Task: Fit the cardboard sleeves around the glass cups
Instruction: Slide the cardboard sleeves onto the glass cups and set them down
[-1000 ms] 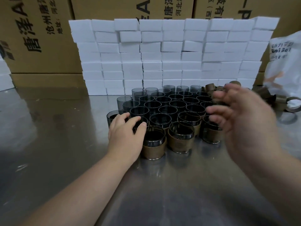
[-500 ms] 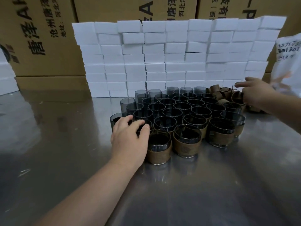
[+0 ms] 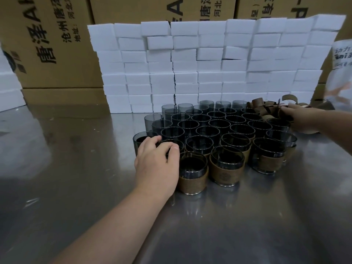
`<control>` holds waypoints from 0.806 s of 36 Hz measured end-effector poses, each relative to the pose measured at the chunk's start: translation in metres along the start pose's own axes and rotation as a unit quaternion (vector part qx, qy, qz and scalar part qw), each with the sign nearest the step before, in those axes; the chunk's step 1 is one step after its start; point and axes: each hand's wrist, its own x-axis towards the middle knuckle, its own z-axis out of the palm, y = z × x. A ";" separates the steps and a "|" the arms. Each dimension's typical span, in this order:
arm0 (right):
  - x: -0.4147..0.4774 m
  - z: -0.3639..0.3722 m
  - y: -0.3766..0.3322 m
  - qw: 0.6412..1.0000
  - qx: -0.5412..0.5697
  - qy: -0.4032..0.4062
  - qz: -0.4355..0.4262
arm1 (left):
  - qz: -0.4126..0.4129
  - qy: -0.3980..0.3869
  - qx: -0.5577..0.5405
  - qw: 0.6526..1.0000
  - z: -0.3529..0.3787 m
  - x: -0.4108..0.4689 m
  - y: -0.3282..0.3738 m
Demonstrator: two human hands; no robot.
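Head view: left hand (image 3: 158,166) grips empty glass cup (image 3: 168,142); right hand (image 3: 297,115) among sleeves (image 3: 261,106), unclear.

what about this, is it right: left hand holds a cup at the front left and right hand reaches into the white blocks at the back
Not quite. In the head view the right hand reaches into the pile of loose cardboard sleeves at the far right of the cups, not the white blocks. The left hand does hold a cup at the front left.
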 end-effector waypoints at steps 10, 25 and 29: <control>-0.003 0.016 -0.005 0.999 -0.002 -0.029 0.039 | -0.006 -0.005 0.005 1.000 0.001 0.002 -0.002; -0.003 0.001 -0.004 0.993 0.008 0.103 0.055 | -0.005 0.006 -0.004 1.000 0.003 0.003 -0.004; -0.006 -0.008 -0.009 0.985 0.060 0.148 0.069 | -0.005 0.006 0.001 1.000 0.004 0.004 -0.005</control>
